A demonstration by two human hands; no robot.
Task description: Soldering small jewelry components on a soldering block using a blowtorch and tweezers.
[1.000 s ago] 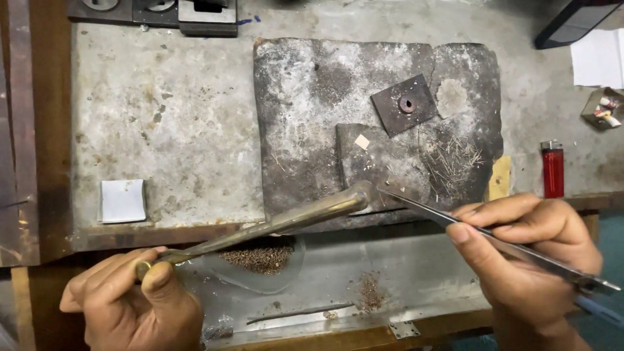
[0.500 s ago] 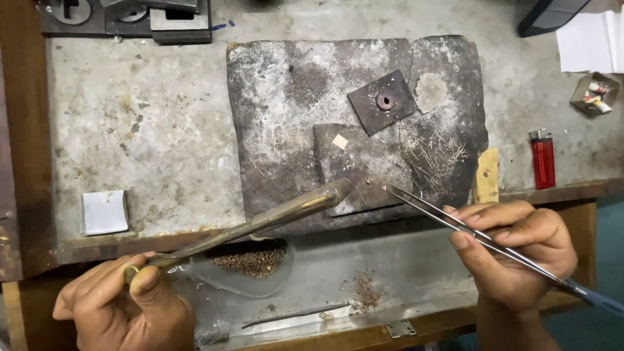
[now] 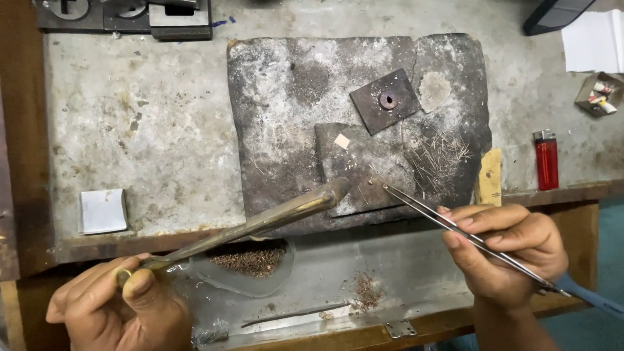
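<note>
Desk (image 3: 149, 130): grey, matt, pitted and stained; framed in worn wood.
Slab (image 3: 286, 130): dark, scorched, rough and cracked; possibly charcoal or fire block.
Square plate (image 3: 370, 107): dull, oxidised metal.
Blowpipe (image 3: 260, 224): tarnished brass-like metal with a faint sheen.
Tweezers (image 3: 455, 227): smooth, bright steel.
Lighter (image 3: 546, 162): glossy red plastic, metal cap.
Square pad (image 3: 103, 211): white, matt, paper-like.
Tray (image 3: 403, 273): scuffed, dull sheet metal.
</note>
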